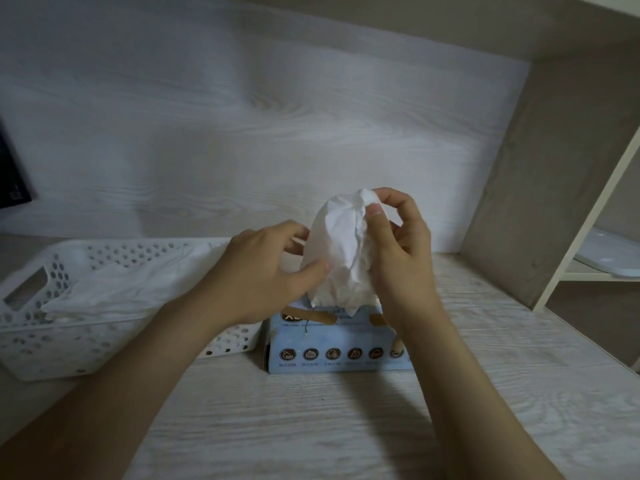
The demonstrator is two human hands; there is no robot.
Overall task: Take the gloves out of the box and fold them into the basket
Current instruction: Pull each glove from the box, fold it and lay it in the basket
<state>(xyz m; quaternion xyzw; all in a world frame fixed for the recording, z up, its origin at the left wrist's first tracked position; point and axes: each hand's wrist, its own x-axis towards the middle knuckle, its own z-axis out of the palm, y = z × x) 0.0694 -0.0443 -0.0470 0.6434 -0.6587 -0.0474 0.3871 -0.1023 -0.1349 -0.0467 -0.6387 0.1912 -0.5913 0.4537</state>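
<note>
Glove (341, 251) crumpled over box (339, 344), pinched by left hand (263, 275), right hand (401, 258); basket (52, 344) just left.

The box (339, 344) stood on the table (311, 427) near the middle, with the basket (52, 344) just beside it on the left. A pile of gloves (114, 292) lay in the basket. Directly above the box, one glove (341, 251) was held between the hands: the left hand (263, 275) gripped its left side and the right hand (398, 258) pinched its right and top edge. The back panel (242, 133) stood behind it all. A side panel (540, 188) stood upright at the right, with a shelf (588, 275) beyond it.
</note>
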